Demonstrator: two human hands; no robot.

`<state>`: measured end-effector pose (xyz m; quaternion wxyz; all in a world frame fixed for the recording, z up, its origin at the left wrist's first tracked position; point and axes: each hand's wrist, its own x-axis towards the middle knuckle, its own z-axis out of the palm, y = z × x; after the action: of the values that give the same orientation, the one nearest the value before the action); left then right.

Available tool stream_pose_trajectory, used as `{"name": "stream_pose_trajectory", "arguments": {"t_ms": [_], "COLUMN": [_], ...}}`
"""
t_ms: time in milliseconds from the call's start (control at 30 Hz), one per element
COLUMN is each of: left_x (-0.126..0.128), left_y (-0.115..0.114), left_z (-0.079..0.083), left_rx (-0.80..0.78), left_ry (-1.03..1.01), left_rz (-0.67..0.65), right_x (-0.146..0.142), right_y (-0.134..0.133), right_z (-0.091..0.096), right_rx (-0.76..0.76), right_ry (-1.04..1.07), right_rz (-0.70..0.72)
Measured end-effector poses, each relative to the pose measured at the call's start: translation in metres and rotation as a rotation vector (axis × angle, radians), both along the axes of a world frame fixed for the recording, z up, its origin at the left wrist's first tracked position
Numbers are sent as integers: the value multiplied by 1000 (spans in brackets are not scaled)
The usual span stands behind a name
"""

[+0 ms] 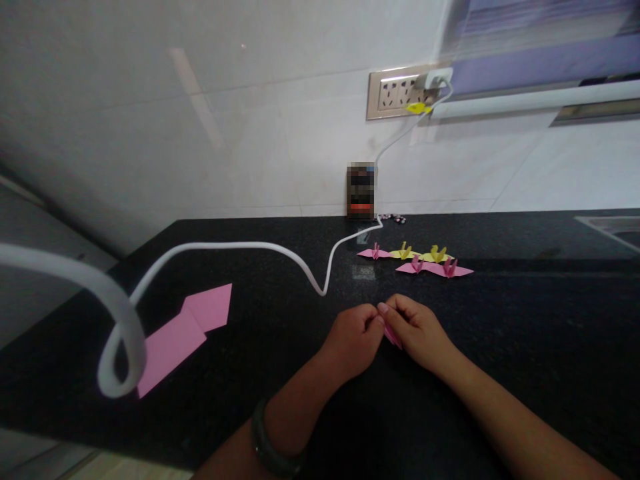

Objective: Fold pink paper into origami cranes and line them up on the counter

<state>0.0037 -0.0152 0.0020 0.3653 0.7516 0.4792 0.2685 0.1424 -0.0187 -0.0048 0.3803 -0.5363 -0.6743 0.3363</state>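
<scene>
One pink paper is pinched; left hand, right hand flank it.

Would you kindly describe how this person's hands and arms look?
The left hand and right hand wear no gloves, and no sleeves show. A thick, dark greyish bangle circles the left forearm; none shows on the right.

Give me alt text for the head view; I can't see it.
The left hand and right hand together hold a folded pink paper over a black countertop. Beyond them sit five paper cranes, three pink, two yellow; pink sheets lie to the left, partly behind a looping white cable.
</scene>
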Motion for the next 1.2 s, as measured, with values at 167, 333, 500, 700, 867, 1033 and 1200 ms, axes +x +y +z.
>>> {"name": "stream_pose_trajectory", "arguments": {"t_ms": [167,333,500,700,867,1033,1200], "left_x": [0,1,-1,-2,0,1,1], "left_y": [0,0,0,-2,-2,0,1], "left_z": [2,2,5,12,11,5,3], "left_rx": [12,12,16,9,-8,-38,-49], "left_ry": [6,8,10,-29,-81,-154,-194], "left_rz": [-2,0,-3,-8,26,96,130], "right_x": [0,0,1,3,1,0,3], "right_y": [0,0,0,-1,0,0,1], "right_z": [1,1,0,4,5,7,4], "right_rx": [-6,-15,6,34,-50,-101,-71], "right_ry": [-1,12,13,34,195,266,225], "right_rz": [2,1,-2,-9,21,41,26]}}
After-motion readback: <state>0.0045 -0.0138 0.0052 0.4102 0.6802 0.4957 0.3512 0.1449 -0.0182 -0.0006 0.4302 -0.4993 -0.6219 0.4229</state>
